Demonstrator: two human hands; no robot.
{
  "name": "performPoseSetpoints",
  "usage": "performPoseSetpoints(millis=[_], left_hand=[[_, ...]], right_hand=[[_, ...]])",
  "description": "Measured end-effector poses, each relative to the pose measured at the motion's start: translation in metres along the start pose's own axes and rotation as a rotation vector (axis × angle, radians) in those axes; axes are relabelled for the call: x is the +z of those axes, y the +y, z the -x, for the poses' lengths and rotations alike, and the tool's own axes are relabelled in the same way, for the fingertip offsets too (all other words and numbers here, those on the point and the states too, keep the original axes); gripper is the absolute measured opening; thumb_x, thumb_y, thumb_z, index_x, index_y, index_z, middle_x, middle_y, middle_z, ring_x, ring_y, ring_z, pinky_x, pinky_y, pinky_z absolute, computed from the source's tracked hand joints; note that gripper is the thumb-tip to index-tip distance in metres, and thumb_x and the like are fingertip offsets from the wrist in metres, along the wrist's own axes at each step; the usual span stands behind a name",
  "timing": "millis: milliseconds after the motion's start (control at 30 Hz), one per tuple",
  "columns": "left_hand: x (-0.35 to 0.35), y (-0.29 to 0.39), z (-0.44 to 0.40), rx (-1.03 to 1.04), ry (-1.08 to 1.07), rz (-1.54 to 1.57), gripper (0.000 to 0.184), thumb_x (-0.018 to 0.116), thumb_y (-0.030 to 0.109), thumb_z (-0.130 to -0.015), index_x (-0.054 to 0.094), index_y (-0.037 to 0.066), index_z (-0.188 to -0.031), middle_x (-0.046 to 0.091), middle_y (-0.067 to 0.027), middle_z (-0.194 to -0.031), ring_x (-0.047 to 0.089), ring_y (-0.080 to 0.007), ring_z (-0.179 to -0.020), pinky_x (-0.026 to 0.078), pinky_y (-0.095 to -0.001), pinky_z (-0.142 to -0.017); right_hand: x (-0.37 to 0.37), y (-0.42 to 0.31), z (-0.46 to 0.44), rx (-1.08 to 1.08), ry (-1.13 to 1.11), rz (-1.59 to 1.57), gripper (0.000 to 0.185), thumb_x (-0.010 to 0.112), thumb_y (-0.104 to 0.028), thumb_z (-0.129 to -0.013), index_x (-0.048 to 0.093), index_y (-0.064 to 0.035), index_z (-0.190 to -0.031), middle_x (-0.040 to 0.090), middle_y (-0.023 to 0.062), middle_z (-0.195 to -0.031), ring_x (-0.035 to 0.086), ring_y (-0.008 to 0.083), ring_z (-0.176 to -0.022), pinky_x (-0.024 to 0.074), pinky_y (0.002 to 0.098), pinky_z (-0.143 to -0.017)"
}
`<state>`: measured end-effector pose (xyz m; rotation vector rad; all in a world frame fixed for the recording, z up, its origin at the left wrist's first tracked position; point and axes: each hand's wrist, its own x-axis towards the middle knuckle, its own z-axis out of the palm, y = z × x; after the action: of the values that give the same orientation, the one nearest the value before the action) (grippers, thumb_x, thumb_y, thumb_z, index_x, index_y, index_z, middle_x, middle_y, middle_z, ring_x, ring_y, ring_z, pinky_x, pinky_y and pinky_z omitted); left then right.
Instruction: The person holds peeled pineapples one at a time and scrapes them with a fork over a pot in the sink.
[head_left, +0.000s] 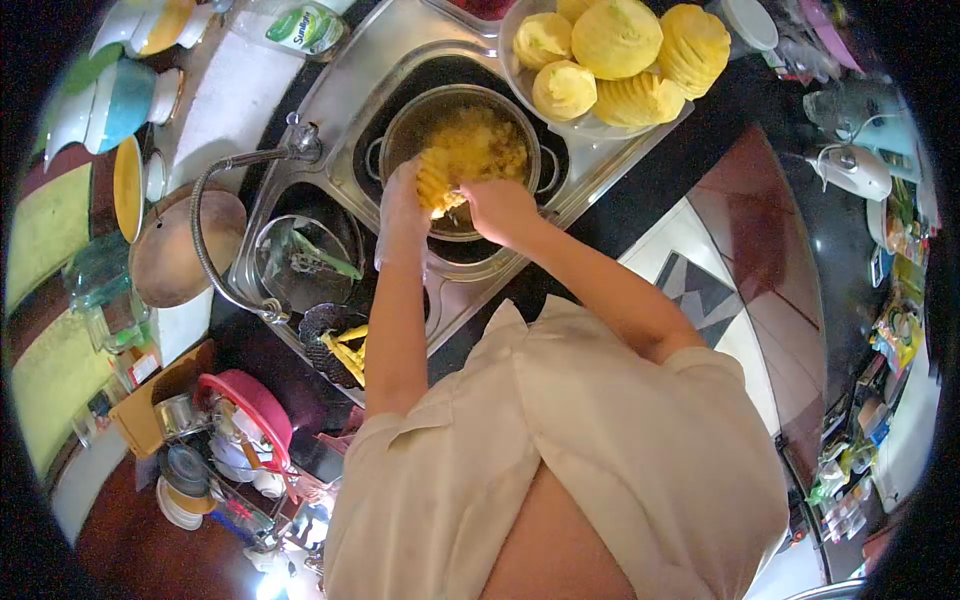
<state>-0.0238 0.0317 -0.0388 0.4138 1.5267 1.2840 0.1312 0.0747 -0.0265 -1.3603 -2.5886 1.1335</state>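
My left hand (402, 205), in a clear plastic glove, grips a peeled pineapple (436, 180) over a two-handled metal pot (388, 125). Yellow pineapple scraps (485, 140) lie heaped inside that pot, which sits in the sink basin. Close against the fruit's near right side is my right hand (497, 210), its fingers closed. A small tool may be in them, but I cannot make it out. Several peeled pineapples (617, 38) with carved grooves fill a clear bowl (570, 125) at the sink's far right.
A flexible faucet (205, 200) arches over the left basin, where a clear container (300, 262) holds a green-handled tool (345, 268). Yellow strips (348, 352) lie in a dark basket (318, 325) nearby. A dish-soap bottle (300, 28) stands behind; a red basin (250, 400) of dishes is lower left.
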Motion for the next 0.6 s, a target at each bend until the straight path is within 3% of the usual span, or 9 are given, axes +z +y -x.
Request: performPoseSetpoints(millis=[133, 200, 233, 267, 367, 500, 533, 567, 600], left_hand=[[0.016, 0.021, 0.013, 0.1, 0.011, -0.28, 0.024, 0.051, 0.017, -0.086, 0.058, -0.001, -0.099, 0.063, -0.0106, -0.096, 0.062, -0.0211, -0.083, 0.05, -0.0325, -0.069], [0.012, 0.014, 0.015, 0.656, 0.035, -1.11, 0.022, 0.053, 0.015, -0.085, 0.058, 0.0, -0.099, 0.063, -0.0099, -0.092, 0.062, -0.0195, -0.081, 0.05, -0.0317, -0.066], [-0.003, 0.002, -0.004, 0.67, 0.044, -1.105, 0.022, 0.053, 0.015, -0.085, 0.058, 0.0, -0.099, 0.063, -0.0099, -0.092, 0.062, -0.0195, -0.081, 0.05, -0.0317, -0.066], [-0.025, -0.015, -0.023, 0.355, -0.066, -0.584, 0.021, 0.053, 0.015, -0.084, 0.057, 0.0, -0.098, 0.062, -0.0099, -0.092, 0.062, -0.0196, -0.081, 0.051, -0.0312, -0.065], [0.013, 0.029, 0.02, 0.373, 0.053, -0.831, 0.022, 0.048, 0.02, -0.085, 0.056, 0.002, -0.094, 0.061, -0.0091, -0.087, 0.063, -0.0196, -0.077, 0.053, -0.0315, -0.064], [-0.006, 0.011, -0.002, 0.065, 0.059, 0.058, 0.022, 0.047, 0.02, -0.086, 0.057, 0.002, -0.095, 0.063, -0.012, -0.086, 0.063, -0.0223, -0.074, 0.053, -0.0353, -0.059], [-0.006, 0.009, -0.005, -0.085, 0.126, 0.207, 0.023, 0.047, 0.021, -0.086, 0.057, 0.003, -0.095, 0.063, -0.0118, -0.088, 0.063, -0.0228, -0.073, 0.052, -0.0356, -0.058], [-0.006, 0.006, -0.007, -0.238, 0.191, 0.357, 0.023, 0.047, 0.022, -0.086, 0.057, 0.003, -0.096, 0.063, -0.0116, -0.089, 0.063, -0.0234, -0.072, 0.052, -0.0359, -0.057], [-0.005, 0.007, -0.003, -0.239, 0.19, 0.359, 0.023, 0.047, 0.022, -0.086, 0.057, 0.003, -0.096, 0.063, -0.0116, -0.089, 0.063, -0.0234, -0.072, 0.052, -0.0359, -0.057]], right_hand=[[-0.009, 0.007, -0.03, 0.028, 0.039, -0.05, 0.024, 0.043, -0.012, -0.083, 0.061, -0.0036, -0.097, 0.064, 0.0209, -0.081, 0.064, 0.0364, -0.076, 0.0498, 0.0468, -0.066], [-0.005, -0.007, -0.023, 0.075, 0.153, -0.091, 0.022, 0.047, -0.012, -0.08, 0.061, -0.0028, -0.094, 0.064, 0.0211, -0.083, 0.064, 0.0373, -0.077, 0.05, 0.0474, -0.067], [-0.002, -0.01, -0.021, 0.024, 0.147, -0.028, 0.02, 0.047, -0.011, -0.08, 0.061, -0.0033, -0.092, 0.064, 0.0206, -0.082, 0.063, 0.0374, -0.076, 0.0499, 0.0477, -0.067], [0.001, -0.012, -0.014, 0.002, 0.111, -0.027, 0.022, 0.045, -0.013, -0.083, 0.061, -0.0043, -0.094, 0.064, 0.0202, -0.08, 0.063, 0.0376, -0.076, 0.0493, 0.048, -0.066], [-0.007, -0.01, 0.004, -0.004, 0.03, -0.01, 0.024, 0.043, -0.019, -0.086, 0.062, -0.0074, -0.094, 0.064, 0.0184, -0.077, 0.062, 0.0374, -0.074, 0.0486, 0.0481, -0.064], [-0.024, 0.011, -0.017, 0.03, 0.087, -0.037, 0.032, 0.043, -0.033, -0.089, 0.066, -0.0117, -0.092, 0.064, 0.0159, -0.077, 0.062, 0.0356, -0.075, 0.0489, 0.0467, -0.065], [-0.032, 0.009, -0.016, 0.057, 0.065, -0.17, 0.041, 0.041, -0.04, -0.089, 0.067, -0.0081, -0.091, 0.064, 0.0224, -0.078, 0.063, 0.0384, -0.077, 0.05, 0.0484, -0.07], [-0.027, 0.011, -0.02, 0.058, 0.065, -0.17, 0.041, 0.041, -0.04, -0.089, 0.067, -0.0081, -0.091, 0.064, 0.0224, -0.078, 0.063, 0.0384, -0.077, 0.05, 0.0484, -0.07], [-0.017, 0.016, -0.029, 0.148, 0.065, -0.178, 0.042, 0.041, -0.039, -0.089, 0.067, -0.0067, -0.092, 0.064, 0.0231, -0.08, 0.063, 0.0384, -0.077, 0.0496, 0.0491, -0.07]])
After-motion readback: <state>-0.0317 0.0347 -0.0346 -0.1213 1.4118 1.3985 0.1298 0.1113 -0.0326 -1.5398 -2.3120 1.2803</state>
